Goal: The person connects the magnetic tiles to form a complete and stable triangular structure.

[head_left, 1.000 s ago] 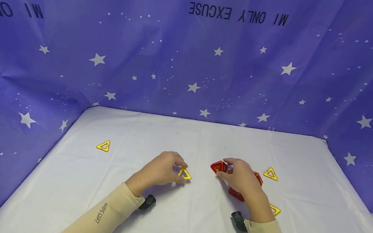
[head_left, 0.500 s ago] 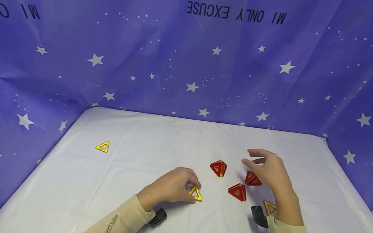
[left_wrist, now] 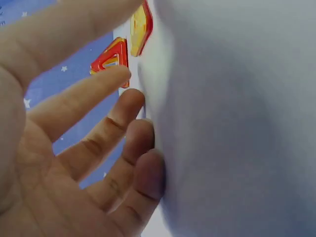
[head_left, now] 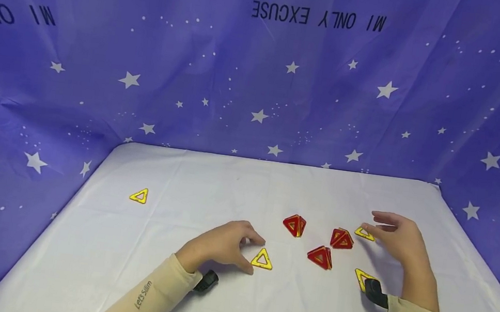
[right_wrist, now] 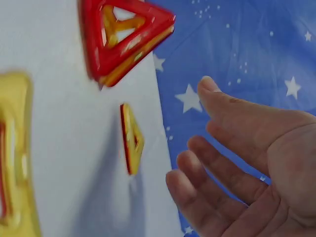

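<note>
My left hand (head_left: 251,254) rests on the white table (head_left: 181,179) with fingers loosely spread beside a flat yellow triangle (head_left: 262,259), not gripping it. Three small red pyramids stand to its right: one (head_left: 295,225) at the back, one (head_left: 342,238) further right, one (head_left: 320,257) nearer. My right hand (head_left: 370,220) hovers open, its fingertips just right of another yellow triangle (head_left: 364,234). In the right wrist view the hand (right_wrist: 237,163) is empty beside a yellow triangle (right_wrist: 131,139) and a red pyramid (right_wrist: 123,39). The left wrist view shows relaxed fingers (left_wrist: 98,133) on the cloth.
A third yellow triangle (head_left: 139,195) lies alone at the far left. A fourth (head_left: 362,277) lies near my right wrist, partly behind the black wrist camera (head_left: 375,292). Blue star-print cloth (head_left: 260,74) walls the table at the back and sides.
My left hand drew the yellow triangle nearer and rightward, then let go of it. My right hand left the red pyramids and moved right to the yellow triangle beyond them.
</note>
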{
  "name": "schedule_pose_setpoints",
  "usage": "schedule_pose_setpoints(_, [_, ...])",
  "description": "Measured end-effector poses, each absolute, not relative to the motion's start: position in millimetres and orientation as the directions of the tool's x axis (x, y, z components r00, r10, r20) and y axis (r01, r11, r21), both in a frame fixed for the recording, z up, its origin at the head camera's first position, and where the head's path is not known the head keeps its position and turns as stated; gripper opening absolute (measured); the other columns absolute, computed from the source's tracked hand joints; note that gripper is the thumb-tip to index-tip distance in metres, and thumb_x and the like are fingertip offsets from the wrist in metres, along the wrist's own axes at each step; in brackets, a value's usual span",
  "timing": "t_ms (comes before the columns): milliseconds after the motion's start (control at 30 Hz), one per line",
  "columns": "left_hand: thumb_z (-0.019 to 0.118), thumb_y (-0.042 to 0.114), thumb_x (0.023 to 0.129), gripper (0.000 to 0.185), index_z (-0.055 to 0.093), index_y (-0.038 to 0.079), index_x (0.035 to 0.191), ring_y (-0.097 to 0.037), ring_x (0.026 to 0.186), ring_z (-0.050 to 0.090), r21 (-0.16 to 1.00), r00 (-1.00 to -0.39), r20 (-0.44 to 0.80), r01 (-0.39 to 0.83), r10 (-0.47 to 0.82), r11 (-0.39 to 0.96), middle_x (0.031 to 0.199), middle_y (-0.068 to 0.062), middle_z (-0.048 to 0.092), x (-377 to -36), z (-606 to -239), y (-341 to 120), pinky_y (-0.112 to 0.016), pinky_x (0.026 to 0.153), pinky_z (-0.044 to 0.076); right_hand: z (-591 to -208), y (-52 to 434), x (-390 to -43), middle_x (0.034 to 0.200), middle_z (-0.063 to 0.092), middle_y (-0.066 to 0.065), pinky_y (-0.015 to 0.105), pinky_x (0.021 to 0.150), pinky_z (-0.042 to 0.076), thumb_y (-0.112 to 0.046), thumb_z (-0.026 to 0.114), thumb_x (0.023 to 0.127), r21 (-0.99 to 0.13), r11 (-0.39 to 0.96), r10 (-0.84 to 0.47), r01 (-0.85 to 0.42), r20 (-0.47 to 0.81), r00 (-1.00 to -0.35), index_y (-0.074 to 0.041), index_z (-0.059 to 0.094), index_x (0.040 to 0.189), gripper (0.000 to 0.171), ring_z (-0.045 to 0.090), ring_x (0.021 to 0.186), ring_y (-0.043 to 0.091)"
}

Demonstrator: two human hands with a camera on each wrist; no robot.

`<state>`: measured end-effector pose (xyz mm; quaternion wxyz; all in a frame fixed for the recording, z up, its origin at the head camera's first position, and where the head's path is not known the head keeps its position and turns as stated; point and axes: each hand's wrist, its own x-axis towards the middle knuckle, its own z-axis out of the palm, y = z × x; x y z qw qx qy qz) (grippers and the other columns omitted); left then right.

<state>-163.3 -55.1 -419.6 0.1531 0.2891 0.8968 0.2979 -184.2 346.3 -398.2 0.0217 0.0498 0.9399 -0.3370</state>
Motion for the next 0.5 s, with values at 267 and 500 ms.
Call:
schedule_pose_setpoints(267, [0.09, 0.028, 0.076, 0.054, 0.072, 0.022, 0.127, -0.01, 0.096, 0.05, 0.627, -0.762, -0.132, 0.431, 0.634, 0.649, 0.109, 0.008, 0.056, -164, -424, -59, -0.028, 0.087, 0.044, -411, 363, -185, 0.139, 0.049, 0.033, 0.062, 0.094, 0.042, -0.044, 0.081, 0.084, -0.604, 0.759, 0.131, 0.242, -0.223, -0.966, 0.006, 0.05, 0.143, 0.083, 0.046, 0.124, 0.053])
schedule_pose_setpoints(500, [0.089, 0.029, 0.077, 0.049, 0.073, 0.022, 0.123, -0.01, 0.097, 0.05, 0.611, -0.756, -0.113, 0.459, 0.645, 0.645, 0.109, 0.008, 0.057, -164, -423, -59, -0.029, 0.09, 0.044, -417, 362, -187, 0.139, 0.046, 0.036, 0.067, 0.1, 0.034, -0.04, 0.081, 0.085, -0.577, 0.762, 0.162, 0.295, -0.272, -0.949, 0.006, 0.051, 0.141, 0.078, 0.04, 0.127, 0.055])
